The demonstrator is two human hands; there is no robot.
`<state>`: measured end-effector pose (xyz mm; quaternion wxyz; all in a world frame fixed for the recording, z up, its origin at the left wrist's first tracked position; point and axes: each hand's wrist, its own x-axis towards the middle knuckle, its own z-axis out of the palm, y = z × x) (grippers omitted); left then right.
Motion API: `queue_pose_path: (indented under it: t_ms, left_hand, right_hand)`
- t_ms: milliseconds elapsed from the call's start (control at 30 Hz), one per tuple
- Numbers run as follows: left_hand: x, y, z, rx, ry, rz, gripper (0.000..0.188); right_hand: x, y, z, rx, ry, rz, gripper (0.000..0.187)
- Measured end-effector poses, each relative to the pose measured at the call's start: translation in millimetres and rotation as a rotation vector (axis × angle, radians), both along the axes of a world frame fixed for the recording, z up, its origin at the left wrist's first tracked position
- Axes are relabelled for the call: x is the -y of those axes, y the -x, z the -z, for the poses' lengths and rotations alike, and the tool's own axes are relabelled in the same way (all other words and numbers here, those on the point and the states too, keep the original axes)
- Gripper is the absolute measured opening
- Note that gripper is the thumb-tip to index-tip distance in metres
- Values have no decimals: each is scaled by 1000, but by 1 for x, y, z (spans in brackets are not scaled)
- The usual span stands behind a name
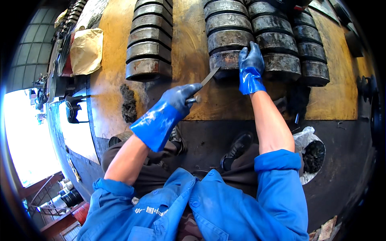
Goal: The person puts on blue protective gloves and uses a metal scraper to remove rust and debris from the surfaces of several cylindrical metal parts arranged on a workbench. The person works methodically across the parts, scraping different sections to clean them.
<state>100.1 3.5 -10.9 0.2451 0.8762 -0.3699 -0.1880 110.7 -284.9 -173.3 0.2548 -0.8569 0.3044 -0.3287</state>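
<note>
My left hand [179, 98], in a blue rubber glove, is closed around a flat metal scraper-like blade [210, 76]. The blade's tip meets the lower left edge of the front metal ring [224, 60] in the middle row. A short metal rod end [197, 99] pokes out from the same fist; I cannot tell whether it belongs to the blade. My right hand [251, 64], gloved alike, lies against the right side of that front ring, its fingers stretched away from me and the thumb apart.
A row of thick metal rings [148, 50] stands to the left, and two more rows, near [277, 44] and far [311, 50], to the right. Dark fibrous scrap [128, 103] lies on the worn yellow bench [189, 48]. A plastic-lined bucket [305, 136] stands at right, brown paper [86, 51] at left.
</note>
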Motion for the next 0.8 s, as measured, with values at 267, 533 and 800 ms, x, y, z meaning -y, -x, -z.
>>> queue_pose_path:
  t_ms: [267,533,800]
  left_hand:
    - [-6,2,8,99,38,91,51]
    - [4,7,-13,108,-136,115,40]
    - [38,11,-43,82,-386,139,44]
  right_hand:
    - [-2,-1,-6,-10,-12,-4,43]
    - [-1,2,-5,-19,-12,-39,45]
    - [4,6,-4,-49,9,-27,46]
